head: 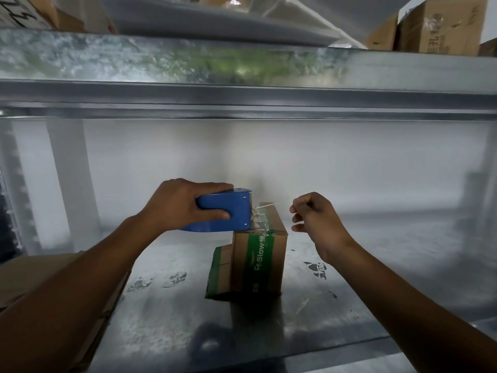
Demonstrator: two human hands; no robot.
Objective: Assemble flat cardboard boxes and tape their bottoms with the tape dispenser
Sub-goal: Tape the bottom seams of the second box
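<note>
Two hands over a galvanised metal shelf (349, 297) here; left hand (174, 205) is wrapped round a blue tape dispenser (228, 211), thumb along the near side and fingers over the top, holding it level in the air. Its toothed end sits right at the top left edge of a small cardboard box (258, 262); crinkled clear tape (259, 219) runs from the teeth onto the top of the box.

Box stands upright around the middle of the shelf, brown with a green band and white lettering down the near face; one green-edged flap (219, 273) sticks out on its left side, down toward the shelf.

Right hand (317, 219) hangs in the air just right of the box top, not touching it; fingers curled in, thumb close to the fingertips, nothing in them that I can see.

Flat brown cardboard (24, 275) lies at the left edge of the shelf, under the left forearm; torn bits of sticker (172, 279) are stuck to the metal on both sides of the box. Higher up is another metal shelf (242, 98) with taped cartons (441, 25) at its right end; that part is pretty blurry.
</note>
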